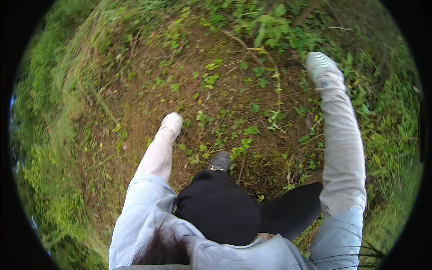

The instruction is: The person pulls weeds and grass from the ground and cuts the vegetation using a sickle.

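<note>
My right hand (320,64), in a pale striped work glove, reaches forward over the weeds at the upper right. A beige sleeve cover (341,135) runs up that arm. Just left of the glove a dark, curved thing (294,64) shows; whether the hand grips it is unclear. My left hand (173,122) hangs low over the brown ground at centre left, pale and blurred, its fingers hidden from above. A trailing vine stem (277,81) with small leaves lies between the hands, nearer the right one.
Brown soil with dry grass (145,91) and scattered small weeds (211,79) spreads ahead. Leafy plants (270,23) stand at the top, taller grass and shrubs (44,101) along the left. My dark shoe (219,162) and black-trousered leg (290,209) rest on the ground below.
</note>
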Demonstrator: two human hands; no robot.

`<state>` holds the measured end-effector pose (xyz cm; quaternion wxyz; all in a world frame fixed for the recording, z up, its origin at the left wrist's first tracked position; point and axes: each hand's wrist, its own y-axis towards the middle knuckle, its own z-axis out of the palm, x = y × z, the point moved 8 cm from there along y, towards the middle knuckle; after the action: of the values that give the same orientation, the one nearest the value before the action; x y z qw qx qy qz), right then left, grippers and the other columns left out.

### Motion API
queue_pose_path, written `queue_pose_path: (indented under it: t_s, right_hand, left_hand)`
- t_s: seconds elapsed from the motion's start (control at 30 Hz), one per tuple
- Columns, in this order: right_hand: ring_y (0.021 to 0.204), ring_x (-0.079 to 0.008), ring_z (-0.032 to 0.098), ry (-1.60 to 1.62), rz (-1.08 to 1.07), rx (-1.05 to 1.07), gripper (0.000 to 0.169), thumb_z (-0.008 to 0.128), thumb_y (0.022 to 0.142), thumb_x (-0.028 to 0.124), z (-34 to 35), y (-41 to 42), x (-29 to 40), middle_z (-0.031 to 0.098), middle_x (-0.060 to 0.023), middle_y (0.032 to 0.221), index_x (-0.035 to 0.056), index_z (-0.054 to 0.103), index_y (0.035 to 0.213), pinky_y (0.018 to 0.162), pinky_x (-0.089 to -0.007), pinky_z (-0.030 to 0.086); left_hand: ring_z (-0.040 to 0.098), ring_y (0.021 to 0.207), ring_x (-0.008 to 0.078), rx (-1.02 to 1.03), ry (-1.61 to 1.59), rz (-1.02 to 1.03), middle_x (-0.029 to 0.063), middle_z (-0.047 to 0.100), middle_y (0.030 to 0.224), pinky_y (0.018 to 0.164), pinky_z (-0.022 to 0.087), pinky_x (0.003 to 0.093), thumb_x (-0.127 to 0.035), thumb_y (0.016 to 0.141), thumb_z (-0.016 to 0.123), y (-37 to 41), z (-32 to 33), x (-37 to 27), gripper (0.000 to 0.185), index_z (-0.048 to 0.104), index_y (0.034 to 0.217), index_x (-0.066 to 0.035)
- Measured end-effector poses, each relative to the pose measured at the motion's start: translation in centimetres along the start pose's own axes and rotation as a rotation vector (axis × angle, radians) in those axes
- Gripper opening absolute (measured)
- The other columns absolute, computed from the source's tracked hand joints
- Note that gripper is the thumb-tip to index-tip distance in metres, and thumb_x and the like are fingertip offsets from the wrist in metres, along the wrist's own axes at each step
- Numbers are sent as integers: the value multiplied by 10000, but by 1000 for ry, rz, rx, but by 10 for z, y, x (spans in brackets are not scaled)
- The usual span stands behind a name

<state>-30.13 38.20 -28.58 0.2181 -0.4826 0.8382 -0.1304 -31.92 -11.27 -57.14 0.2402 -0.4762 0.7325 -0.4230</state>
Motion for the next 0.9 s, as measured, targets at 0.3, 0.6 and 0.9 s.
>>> queue_pose_path:
  t_s: [0.3,0.6,0.9]
  right_hand:
    - [967,-322,659,109,29,-28,187,587,828,131,0,-20,-15,681,-183,1008,39,706,938,820,-407,540]
    - [951,-291,679,361,128,165,230,706,756,144,54,-79,-38,702,-142,995,70,724,974,759,-402,558]
    - [845,-327,642,801,399,73,316,544,920,267,224,-289,-216,664,-165,927,75,615,1161,727,-407,513]
  left_hand:
    - [524,1205,303,-124,-895,43,214,572,1263,1007,408,344,-355,964,515,-99,-5,-64,493,512,1299,7]
    - [468,1221,451,-517,-223,538,299,363,1408,968,457,463,-233,813,688,-138,-115,-181,790,258,1468,-136]
    - [513,1198,385,-471,155,647,243,491,1325,982,461,416,-153,798,713,-229,-223,-270,607,461,1347,-97]
